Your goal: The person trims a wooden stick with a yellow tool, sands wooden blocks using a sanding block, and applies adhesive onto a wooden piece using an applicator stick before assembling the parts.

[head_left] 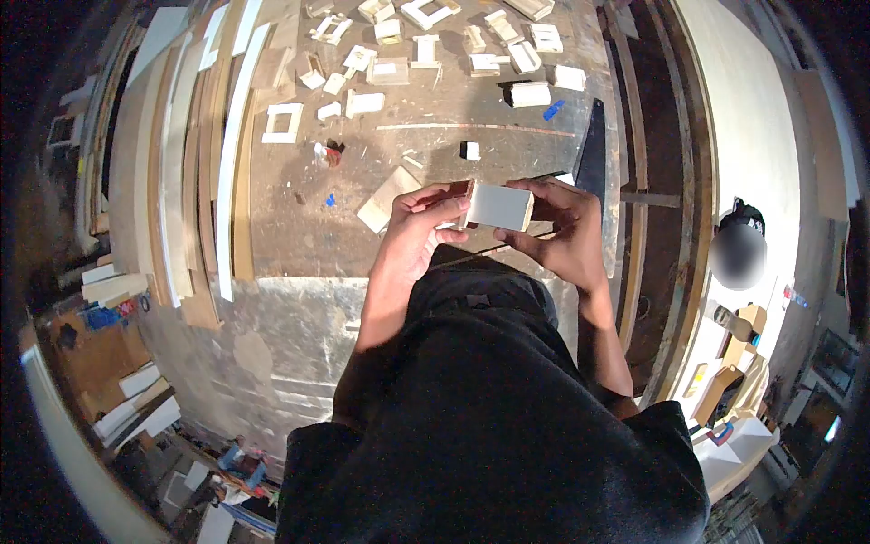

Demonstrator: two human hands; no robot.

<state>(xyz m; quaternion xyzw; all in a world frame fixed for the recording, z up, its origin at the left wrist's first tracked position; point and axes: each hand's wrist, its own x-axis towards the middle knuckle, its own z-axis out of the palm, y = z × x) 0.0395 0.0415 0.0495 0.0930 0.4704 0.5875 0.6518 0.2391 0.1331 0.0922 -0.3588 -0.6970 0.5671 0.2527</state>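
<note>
Both my hands hold a small wooden block with a white face, level in front of my body above the worktable. My left hand grips the left end of the white-faced block, thumb on top near its edge. At the right end my right hand pinches it, with the thumb below and the fingers along the upper edge. A flat light wooden piece lies on the table just behind my left hand. Beyond the block sits a tiny white-topped cube.
Several small wooden frames and blocks lie across the far part of the table. Long strips run along the left. A dark saw-like blade lies at the right. Beyond it, a person's head shows beside a pale board.
</note>
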